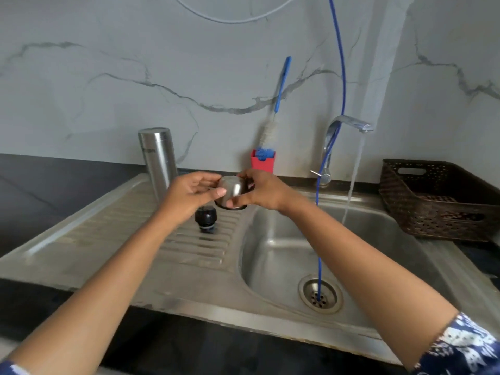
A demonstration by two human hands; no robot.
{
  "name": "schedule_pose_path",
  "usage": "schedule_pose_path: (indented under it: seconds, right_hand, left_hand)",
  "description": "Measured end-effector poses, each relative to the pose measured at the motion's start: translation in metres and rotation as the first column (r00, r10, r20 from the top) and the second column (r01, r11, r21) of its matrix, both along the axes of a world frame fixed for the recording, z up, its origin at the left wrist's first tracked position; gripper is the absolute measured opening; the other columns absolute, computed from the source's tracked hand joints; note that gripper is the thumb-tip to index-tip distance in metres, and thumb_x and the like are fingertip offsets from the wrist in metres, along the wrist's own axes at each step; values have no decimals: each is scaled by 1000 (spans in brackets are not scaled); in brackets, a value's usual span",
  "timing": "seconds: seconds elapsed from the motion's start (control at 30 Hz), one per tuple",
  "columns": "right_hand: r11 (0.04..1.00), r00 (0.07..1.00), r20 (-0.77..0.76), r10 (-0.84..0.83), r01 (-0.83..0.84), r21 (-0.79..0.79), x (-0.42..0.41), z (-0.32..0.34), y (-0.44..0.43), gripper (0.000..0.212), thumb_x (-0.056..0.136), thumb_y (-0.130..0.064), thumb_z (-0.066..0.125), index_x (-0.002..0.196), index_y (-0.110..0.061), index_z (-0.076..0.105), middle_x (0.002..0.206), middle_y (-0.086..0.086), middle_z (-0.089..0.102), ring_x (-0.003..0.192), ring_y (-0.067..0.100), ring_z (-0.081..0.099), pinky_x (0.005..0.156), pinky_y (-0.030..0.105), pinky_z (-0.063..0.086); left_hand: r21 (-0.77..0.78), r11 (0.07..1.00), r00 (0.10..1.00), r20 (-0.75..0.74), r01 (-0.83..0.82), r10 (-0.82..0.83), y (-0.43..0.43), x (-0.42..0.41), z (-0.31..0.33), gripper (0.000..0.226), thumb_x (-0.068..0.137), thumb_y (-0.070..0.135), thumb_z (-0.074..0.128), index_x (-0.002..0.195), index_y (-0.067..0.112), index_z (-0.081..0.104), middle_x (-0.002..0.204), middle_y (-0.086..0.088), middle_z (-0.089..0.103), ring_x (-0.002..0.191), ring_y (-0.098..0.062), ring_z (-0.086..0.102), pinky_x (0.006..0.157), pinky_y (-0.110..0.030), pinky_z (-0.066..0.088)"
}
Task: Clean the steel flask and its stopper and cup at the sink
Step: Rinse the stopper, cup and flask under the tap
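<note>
grey-veined marble wall (108, 77) — black counter (40, 190), brown woven basket (446, 220) at right.

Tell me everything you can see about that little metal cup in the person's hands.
The cup is small and rounded, of shiny brushed steel, with a darker band at its rim. It is held upside down, closed end up and mouth toward the ribbed drainboard, just left of the basin. The right hand wraps round its right side, and the left hand pinches its left side. Whether the rim touches the drainboard cannot be told.
</note>
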State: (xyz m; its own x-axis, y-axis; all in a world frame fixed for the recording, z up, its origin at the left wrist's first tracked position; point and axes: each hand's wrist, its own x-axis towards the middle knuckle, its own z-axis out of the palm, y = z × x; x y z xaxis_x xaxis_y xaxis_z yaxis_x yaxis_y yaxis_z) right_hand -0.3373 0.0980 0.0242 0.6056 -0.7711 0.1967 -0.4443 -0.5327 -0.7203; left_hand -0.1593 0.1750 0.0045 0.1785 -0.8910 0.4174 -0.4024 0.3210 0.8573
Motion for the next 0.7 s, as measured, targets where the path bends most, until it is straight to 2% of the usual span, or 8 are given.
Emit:
schedule_pose_path:
  seconds: [0.1,0.23,0.37,0.47,0.53,0.63,0.7]
  right_hand:
    - [996,992,-84,89,-89,6,35,-6,13,66,65,-33,85,122,-15,55,109,-2,59,99,16,56,86,27,46]
    - [986,978,-131,160,-154,56,70,-27,22,63,65,-28,86,120,-14,58,108,1,62,99,18,58,83,27,46]
    - [977,969,-153,196,-180,113,89,-44,28,65,68,-20,84,125,-11,55,115,8,63,105,22,59,94,30,47]
    - [975,965,-162,206,-188,121,99,-49,30,57,70,-11,83,121,-9,58,102,5,63,93,18,59,74,12,44]
    - [974,961,-177,214,-195,115,106,-53,31,54,69,-12,83,118,-10,60,97,2,62,90,14,57,66,8,40]
    - [977,949,-236,211,-198,76,117,-58,32,55,69,-16,84,118,-10,60,100,3,64,91,14,56,70,18,40]
    - [978,945,-252,208,-197,71,121,-62,31,58,68,-17,85,119,-10,59,104,5,66,91,14,57,75,20,38]
  left_hand:
    - [109,993,999,-5,-35,36,25,32,-4,37,63,20,79,97,23,68,86,9,73,80,-2,68,72,-13,53]
    - [221,970,995,35,-99,94,42,65,-25,32,71,13,80,99,24,68,92,6,72,83,-1,68,76,-15,50]
    - [307,948,996,28,-85,80,50,88,-42,35,74,9,78,104,23,67,101,1,71,94,-8,67,74,-11,49]
    - [351,935,998,-4,-52,56,54,102,-49,36,79,2,73,109,21,65,109,-4,68,101,-13,65,74,-12,51]
    - [374,926,998,-10,-48,56,56,110,-53,37,80,1,72,111,20,64,111,-5,67,104,-14,64,77,-14,52]
    - [402,914,999,6,-52,54,59,115,-59,39,79,-1,72,112,19,65,112,-5,67,102,-9,63,80,-14,51]
    - [408,912,999,15,-52,50,59,117,-63,39,78,-1,73,107,23,65,111,-4,66,102,-8,62,86,-18,51]
